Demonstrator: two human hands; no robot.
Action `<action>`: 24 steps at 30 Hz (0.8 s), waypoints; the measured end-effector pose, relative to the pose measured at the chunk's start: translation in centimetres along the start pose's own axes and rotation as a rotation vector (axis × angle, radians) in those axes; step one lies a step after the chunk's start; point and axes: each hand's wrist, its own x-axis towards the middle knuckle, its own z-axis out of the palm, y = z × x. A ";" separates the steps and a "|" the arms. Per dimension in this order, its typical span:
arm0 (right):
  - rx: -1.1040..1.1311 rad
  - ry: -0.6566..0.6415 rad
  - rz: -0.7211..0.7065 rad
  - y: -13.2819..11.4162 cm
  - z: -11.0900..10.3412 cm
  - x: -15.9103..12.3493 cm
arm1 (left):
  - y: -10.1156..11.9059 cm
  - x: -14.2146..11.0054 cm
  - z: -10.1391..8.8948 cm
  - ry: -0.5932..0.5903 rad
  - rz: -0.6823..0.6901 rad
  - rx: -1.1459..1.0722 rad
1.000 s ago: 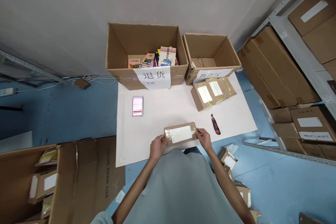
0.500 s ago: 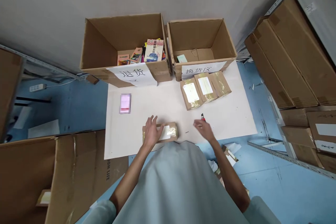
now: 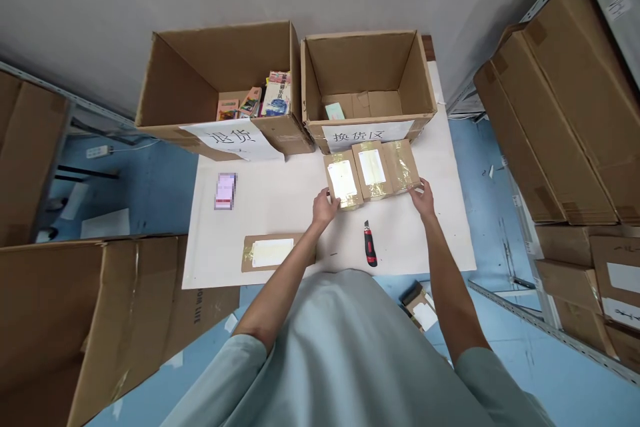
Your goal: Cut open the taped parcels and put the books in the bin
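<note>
Three small taped cardboard boxes lie side by side on the white table: a left box (image 3: 343,180) and a middle box (image 3: 373,170) with white labels, and a right box (image 3: 401,165) with clear tape. My left hand (image 3: 325,208) grips the lower left corner of the left box, fingers curled at its side. At the row's other end, my right hand (image 3: 423,199) holds the lower right corner of the right box. Between my forearms rests a red and black utility knife (image 3: 370,245), blade showing. Another labelled cardboard box (image 3: 273,251) lies partly behind my left forearm.
Two large open cartons stand at the back: a left carton (image 3: 220,57) with several books, and a right carton (image 3: 367,67) holding a small pale box (image 3: 335,111). A blurred phone (image 3: 225,191) lies at left. Big cartons (image 3: 555,107) fill the right shelf.
My left hand has left the front box and my right hand the utility knife, which now lies on the table. Both hands have reached forward to the row's ends. The view has shifted.
</note>
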 end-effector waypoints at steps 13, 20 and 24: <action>-0.061 -0.120 -0.031 0.7 6.1 -5.2 | -3.9 3.1 -6.3 0.070 -0.104 0.122; -0.280 -0.154 0.097 3.8 7.6 -10.8 | -7.9 1.4 -7.3 0.135 0.025 -0.055; -0.593 -0.232 0.134 7.1 8.4 -17.1 | -13.2 -3.1 -9.2 0.221 0.096 -0.045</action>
